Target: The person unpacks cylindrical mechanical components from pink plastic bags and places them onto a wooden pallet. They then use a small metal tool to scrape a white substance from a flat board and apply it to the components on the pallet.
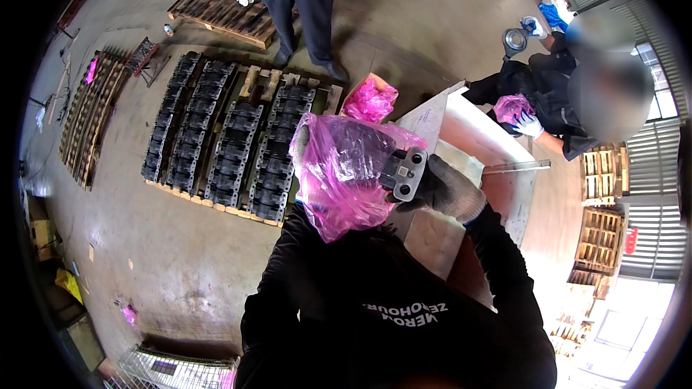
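A crumpled pink see-through plastic bag [342, 173] is held up in front of my chest. At its left edge is my left hand [300, 141] in a grey glove, closed on the bag, with most of the fingers hidden by the plastic. My right hand [454, 193], in a grey and dark glove, grips a grey metal part [409, 174] with two round holes in its end face. The part sticks out of the bag's right side, and the plastic covers whatever is behind it.
Ahead on the left, rows of black metal parts [234, 145] lie on a pallet. A box of pink bags [370, 99] stands beyond my hands. A large pale crate [461, 112] is at right. One person [299, 0] stands ahead; a co-worker [537, 83] across the crate holds a ring-ended metal part [515, 41].
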Available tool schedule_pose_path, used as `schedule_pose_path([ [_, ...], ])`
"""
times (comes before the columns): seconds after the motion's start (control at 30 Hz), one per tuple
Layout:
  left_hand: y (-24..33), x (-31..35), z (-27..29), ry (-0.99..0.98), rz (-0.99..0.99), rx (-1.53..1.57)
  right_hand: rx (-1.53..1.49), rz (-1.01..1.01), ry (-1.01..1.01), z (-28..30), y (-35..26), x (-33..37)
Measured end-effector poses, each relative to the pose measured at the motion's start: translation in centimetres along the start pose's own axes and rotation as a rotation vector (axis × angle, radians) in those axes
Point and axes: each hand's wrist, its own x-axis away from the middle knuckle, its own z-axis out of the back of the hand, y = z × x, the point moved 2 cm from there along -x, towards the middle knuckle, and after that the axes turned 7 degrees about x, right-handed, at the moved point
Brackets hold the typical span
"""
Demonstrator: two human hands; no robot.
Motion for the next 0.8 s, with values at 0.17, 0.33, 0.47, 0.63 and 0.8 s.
schedule_pose_path([
  [0.17,0.3,-0.2,-1.2,-0.014,0.030,-0.022,-0.202,-0.019,-0.180,0.1,0.3,0.5],
  [0.33,0.8,-0.5,-3.6,-0.026,0.120,-0.106,-0.508,-0.230,-0.259,-1.6,2.1,-0.4],
  [0.47,0.5,-1.6,-6.3,-0.055,0.234,-0.172,-0.455,-0.202,-0.304,-1.9,4.6,-1.4],
  [0.63,0.4,-2.4,-8.6,-0.059,0.360,-0.255,0.456,0.236,-0.116,-1.7,7.1,-1.6],
  [0.8,3.3,0.9,-3.9,-0.177,0.442,-0.292,0.038,0.174,0.010,-3.6,7.1,-0.3],
])
